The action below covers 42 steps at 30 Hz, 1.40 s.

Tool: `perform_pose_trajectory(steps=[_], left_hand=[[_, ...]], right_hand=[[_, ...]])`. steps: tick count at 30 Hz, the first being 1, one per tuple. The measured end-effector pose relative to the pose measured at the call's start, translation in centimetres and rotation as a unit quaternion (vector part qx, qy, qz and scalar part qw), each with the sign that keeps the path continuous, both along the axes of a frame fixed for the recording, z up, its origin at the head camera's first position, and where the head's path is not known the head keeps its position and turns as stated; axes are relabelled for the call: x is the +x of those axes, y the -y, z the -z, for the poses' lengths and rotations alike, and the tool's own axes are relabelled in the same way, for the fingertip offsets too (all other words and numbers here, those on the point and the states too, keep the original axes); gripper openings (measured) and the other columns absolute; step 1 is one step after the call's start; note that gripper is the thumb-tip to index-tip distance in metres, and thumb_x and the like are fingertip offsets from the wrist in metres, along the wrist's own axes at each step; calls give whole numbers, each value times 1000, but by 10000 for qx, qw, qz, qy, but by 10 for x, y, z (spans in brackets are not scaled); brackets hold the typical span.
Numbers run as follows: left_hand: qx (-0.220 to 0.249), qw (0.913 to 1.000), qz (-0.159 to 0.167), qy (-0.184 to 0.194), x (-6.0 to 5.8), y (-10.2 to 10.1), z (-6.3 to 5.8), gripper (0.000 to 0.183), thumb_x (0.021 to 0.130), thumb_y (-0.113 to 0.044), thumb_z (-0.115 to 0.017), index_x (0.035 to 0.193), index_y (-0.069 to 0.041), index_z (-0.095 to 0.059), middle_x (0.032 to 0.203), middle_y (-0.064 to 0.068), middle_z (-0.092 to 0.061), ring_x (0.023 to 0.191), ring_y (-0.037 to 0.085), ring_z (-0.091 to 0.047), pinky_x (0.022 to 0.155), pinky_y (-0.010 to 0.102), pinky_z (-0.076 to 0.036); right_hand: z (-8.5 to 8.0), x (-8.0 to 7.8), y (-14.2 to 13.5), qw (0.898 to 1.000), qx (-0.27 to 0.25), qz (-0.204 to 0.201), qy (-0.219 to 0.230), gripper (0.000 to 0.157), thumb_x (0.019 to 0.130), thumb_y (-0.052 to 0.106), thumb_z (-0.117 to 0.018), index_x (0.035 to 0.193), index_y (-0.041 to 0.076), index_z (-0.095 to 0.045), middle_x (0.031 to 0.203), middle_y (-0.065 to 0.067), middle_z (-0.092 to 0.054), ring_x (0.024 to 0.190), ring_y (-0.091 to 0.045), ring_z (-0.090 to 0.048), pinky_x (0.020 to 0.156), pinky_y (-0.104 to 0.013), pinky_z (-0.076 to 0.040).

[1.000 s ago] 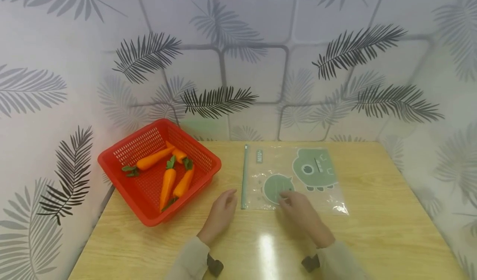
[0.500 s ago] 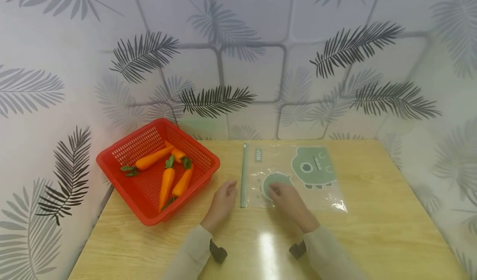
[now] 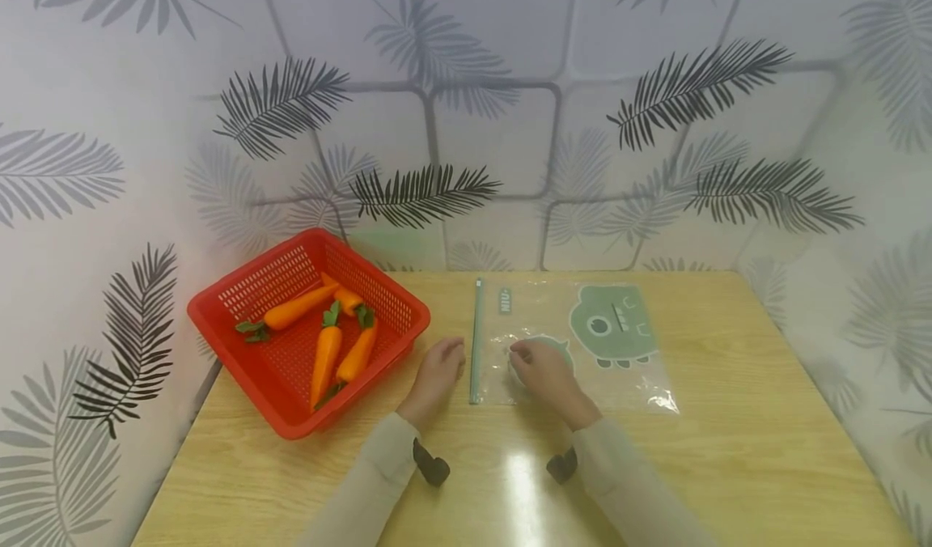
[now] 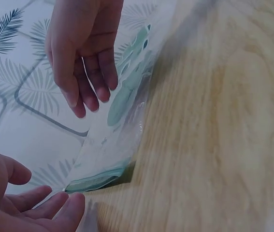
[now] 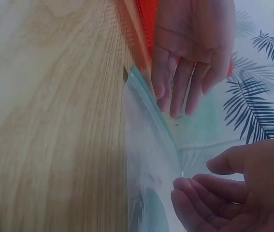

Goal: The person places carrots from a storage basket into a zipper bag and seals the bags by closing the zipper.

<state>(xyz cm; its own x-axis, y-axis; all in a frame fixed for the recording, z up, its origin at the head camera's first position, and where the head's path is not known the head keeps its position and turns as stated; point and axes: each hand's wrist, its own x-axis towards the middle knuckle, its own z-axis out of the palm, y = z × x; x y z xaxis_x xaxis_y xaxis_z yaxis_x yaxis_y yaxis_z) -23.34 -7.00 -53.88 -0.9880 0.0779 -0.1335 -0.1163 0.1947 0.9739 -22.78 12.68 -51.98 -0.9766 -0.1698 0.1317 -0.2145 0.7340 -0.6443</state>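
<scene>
So the clear zip bag (image 3: pixel 557 320) is lying flat on the table between the hands' side and the back wall, green dino prints facing up. Guessing it's flat because it's thin, floppy plastic that wouldn't stand by itself. Its green zip strip (image 3: pixel 476 345) runs along the left edge, so the closure faces the basket side, which I'd call a handy way round with the carrots over there.

Left hand (image 3: pixel 438 369) is just left of that strip, fingers loosely bent, nothing in them. Right hand (image 3: pixel 546 377) hovers over the bag, covering part of the round print; the wrist views show its thumb apart from the fingers, so it's not gripping anything either. Having one hand on each side of the strip looks like it keeps that edge within easy reach of both.

Further left there's a red basket (image 3: pixel 236 369) set at an angle, holding four carrots (image 3: pixel 326 361) with leafy tops. They point every which way, so I'd say dropped in loose, not arranged. Behind it all, a leaf-patterned backdrop (image 3: pixel 495 142).
</scene>
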Motion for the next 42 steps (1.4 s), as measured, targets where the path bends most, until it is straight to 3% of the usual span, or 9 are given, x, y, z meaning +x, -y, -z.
perform_pose_trajectory(steps=[9, 19, 26, 35, 42], left_hand=[[494, 9979, -56, 424, -15, -4, -2, 40, 99, -21, -41, 131, 2, -47, 124, 20, -53, 114, 28, -53, 92, 36, -45], [523, 9932, -212, 1017, -27, -6, -1, 41, 98, -23, -42, 132, -1, -47, 131, 13, -50, 115, 25, -52, 94, 35, -44], [610, 9908, -262, 1179, -31, -10, -2, 40, 97, -19, -43, 132, 0, -47, 128, 16, -52, 112, 25, -54, 92, 34, -45], [829, 9875, -328, 1297, -33, -14, -3, 40, 97, -17, -44, 132, 1, -46, 128, 19, -52, 111, 27, -55, 90, 34, -47], [936, 9875, -161, 1259, -32, -16, -1, 35, 98, -12, -45, 129, 4, -49, 124, 19, -55, 108, 26, -57, 87, 34, -48]], right_hand=[[0, -17, 11, 9987, -157, 109, 471, 27, 93, 19, -53, 109, 0, -63, 99, -12, -65, 88, -25, -62, 78, -39, -51], [4, -30, 20, 9925, -786, -83, 933, 26, 92, 15, -53, 109, -3, -61, 100, -15, -62, 64, -18, -59, 67, -32, -52], [11, -37, 27, 9949, -496, 39, 878, 24, 91, 17, -57, 105, -1, -63, 94, -11, -64, 79, -21, -61, 71, -34, -52], [14, -41, 30, 9910, -703, 95, 1138, 28, 92, 22, -58, 106, -3, -61, 87, -10, -64, 69, -16, -60, 64, -29, -51], [19, -43, 30, 9904, -678, 66, 1202, 31, 92, 28, -58, 101, -1, -62, 78, -7, -63, 63, -14, -60, 58, -27, -50]])
